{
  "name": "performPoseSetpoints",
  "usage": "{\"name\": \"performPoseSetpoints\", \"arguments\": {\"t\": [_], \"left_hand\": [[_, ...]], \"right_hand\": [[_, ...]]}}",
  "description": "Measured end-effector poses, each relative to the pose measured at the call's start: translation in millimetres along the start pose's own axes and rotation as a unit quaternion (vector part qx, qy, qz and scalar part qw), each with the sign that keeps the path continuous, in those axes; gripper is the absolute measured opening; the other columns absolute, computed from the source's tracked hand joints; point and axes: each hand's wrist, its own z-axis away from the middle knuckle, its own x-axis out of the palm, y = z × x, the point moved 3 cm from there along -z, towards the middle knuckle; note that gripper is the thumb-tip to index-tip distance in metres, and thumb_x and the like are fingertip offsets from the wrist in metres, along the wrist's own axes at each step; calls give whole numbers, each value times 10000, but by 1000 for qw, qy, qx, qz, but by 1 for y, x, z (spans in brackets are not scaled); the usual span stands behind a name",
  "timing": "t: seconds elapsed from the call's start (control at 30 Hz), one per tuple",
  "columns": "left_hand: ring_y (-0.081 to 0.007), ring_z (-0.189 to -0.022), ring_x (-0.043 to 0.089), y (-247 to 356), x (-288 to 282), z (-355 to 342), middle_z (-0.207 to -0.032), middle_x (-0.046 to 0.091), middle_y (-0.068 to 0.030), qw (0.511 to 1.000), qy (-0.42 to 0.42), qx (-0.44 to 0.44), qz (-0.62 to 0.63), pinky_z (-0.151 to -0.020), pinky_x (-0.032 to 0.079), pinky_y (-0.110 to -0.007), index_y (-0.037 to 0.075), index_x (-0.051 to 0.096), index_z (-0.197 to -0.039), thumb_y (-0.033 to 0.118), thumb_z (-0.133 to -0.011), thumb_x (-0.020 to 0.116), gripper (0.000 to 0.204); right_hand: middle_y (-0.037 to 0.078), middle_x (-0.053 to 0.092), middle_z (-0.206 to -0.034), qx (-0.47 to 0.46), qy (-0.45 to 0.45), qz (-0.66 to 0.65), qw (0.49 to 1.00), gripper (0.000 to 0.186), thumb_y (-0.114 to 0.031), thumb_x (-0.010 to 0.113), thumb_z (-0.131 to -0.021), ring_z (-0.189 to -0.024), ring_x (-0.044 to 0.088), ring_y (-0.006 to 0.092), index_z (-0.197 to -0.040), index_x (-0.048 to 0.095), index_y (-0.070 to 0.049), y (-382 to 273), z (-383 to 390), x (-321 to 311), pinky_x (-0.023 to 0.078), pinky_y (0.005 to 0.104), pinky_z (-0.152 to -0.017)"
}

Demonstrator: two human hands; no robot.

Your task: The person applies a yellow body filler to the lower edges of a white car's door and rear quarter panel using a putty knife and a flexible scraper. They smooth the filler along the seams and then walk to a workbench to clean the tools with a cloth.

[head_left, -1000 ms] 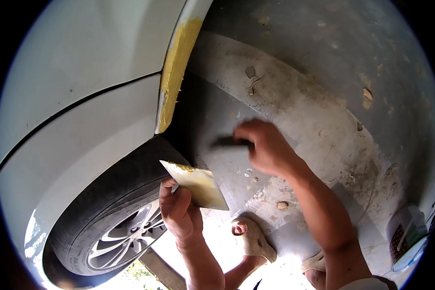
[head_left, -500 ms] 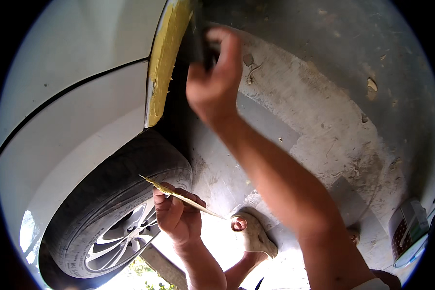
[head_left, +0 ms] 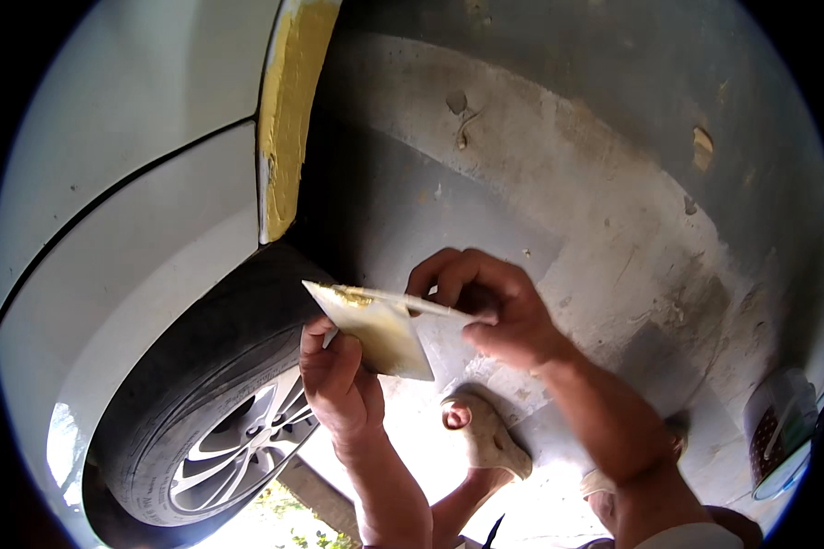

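1. The left hand [head_left: 342, 386] pinches the pale plate's [head_left: 386, 343] eight-o'clock edge, just below mid-view.
2. The plate looks light and stiff, best held clear of slick-looking yellow paste [head_left: 352, 298] toward eleven o'clock.
3. At two o'clock, the right hand [head_left: 513, 316] clamps a thin spreader [head_left: 441, 309], edge-on; whether it touches paste is unclear.

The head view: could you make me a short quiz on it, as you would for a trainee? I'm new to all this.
1. Which hand holds the pale board?
2. True or false: the yellow strip runs around the tire.
3. Where is the thin scraper?
A) On the floor
B) In the right hand's grip
C) Under the shoe

Key:
1. The left hand.
2. False; it runs along an edge of the car.
3. B.
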Motion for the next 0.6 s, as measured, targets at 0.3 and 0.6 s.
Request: {"name": "performPoseSetpoints", "arguments": {"t": [0.3,0.6], "left_hand": [[-178,-884,615,13,-12,16,-927,638,-97,993,-59,82,-61,-800,491,-311,35,578,-997,-124,-790,442,295],[-290,-714,637,30,37,-6,-1052,621,-132,671,-165,140,-710,-582,500,-362,49,559,-883,-92,-771,458,206]], "right_hand": [[85,602,-882,120,15,554,824,94,2,556,-835,-809,587,179,-916,542,-43,-28,-46,-59,488,320,-706],[36,602,-796,-127,149,577,793,186,-9,651,-795,-725,562,99,-951,551,-28,-57,-52,-72,453,238,-656]]}}
